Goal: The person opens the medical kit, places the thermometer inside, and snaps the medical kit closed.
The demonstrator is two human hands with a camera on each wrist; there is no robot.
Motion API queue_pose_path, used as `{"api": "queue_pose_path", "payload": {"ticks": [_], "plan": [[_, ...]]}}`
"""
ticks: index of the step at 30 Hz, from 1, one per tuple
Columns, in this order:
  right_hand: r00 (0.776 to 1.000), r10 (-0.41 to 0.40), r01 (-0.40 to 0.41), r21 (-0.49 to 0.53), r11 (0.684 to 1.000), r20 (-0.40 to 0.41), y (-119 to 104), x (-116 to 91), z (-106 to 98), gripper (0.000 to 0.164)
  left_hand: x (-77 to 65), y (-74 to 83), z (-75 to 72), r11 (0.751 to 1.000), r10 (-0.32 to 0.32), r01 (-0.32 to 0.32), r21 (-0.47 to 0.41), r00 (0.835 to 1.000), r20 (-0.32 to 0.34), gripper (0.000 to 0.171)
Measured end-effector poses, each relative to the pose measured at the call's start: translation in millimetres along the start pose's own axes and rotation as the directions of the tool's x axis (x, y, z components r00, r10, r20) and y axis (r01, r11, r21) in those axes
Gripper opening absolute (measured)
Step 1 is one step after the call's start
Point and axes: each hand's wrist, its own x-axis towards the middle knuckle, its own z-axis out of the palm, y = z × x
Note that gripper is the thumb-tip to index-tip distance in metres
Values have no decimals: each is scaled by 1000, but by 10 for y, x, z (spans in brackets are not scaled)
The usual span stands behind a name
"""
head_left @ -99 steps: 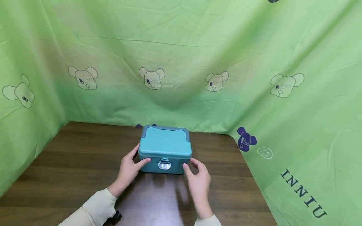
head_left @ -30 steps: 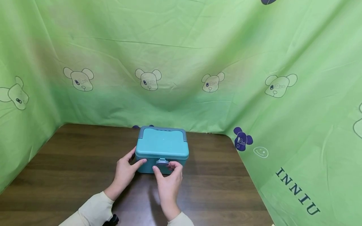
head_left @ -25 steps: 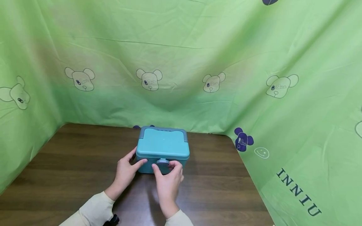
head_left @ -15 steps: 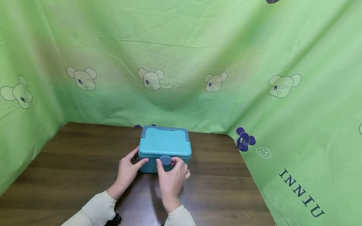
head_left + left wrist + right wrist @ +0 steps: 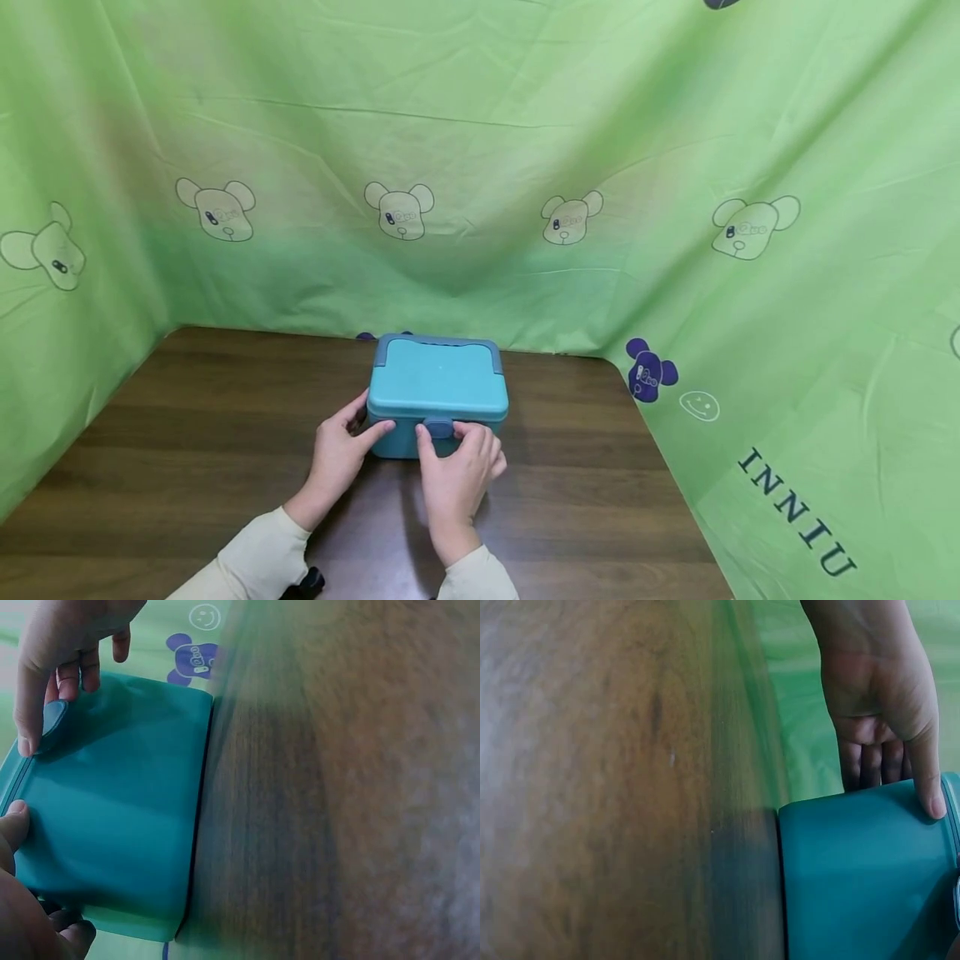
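A lidded teal box (image 5: pixel 438 379) sits on the wooden table, its lid down and a grey-blue handle folded along the top's back edge. My left hand (image 5: pixel 335 457) grips its left front corner, thumb on the front wall and fingers round the side. At the middle of the front, my right hand (image 5: pixel 454 477) holds the oval grey-blue latch (image 5: pixel 439 428) between thumb and index finger, just below the lid's rim. In the left wrist view the latch (image 5: pixel 54 724) juts out from the wall. The right wrist view shows the left thumb pressing near the lid seam.
The brown wooden table (image 5: pixel 225 417) reaches back to a green cloth (image 5: pixel 480 275) hung round three sides, printed with bear heads. A small black object (image 5: pixel 303 583) lies by the left sleeve at the bottom edge.
My right hand has moved left from the box's right front corner to the latch. The latch's shiny face showed first; now its grey-blue face does. My left hand keeps its grip.
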Motion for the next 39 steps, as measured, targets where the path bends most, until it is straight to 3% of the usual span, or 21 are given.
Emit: {"api": "queue_pose_path", "payload": {"ticks": [13,28,33,39], "plan": [[999,39,-39,3,999,13,-28,-3,4,51,-33,15,4,1000,-1,1,-11,1000,-9,79],[1000,11,-11,-10,1000,-7,-5,25,23,51,-39,-17,9,996,-5,5,-88,1000,-6,74],[998,41,-40,-12,999,40,-2,32,-26,50,-58,1,10,998,-9,10,-61,1000,11,75],[984,63,-58,-38,998,169,-65,68,-170,48,-78,9,-2,999,-28,29,-38,1000,7,78]]}}
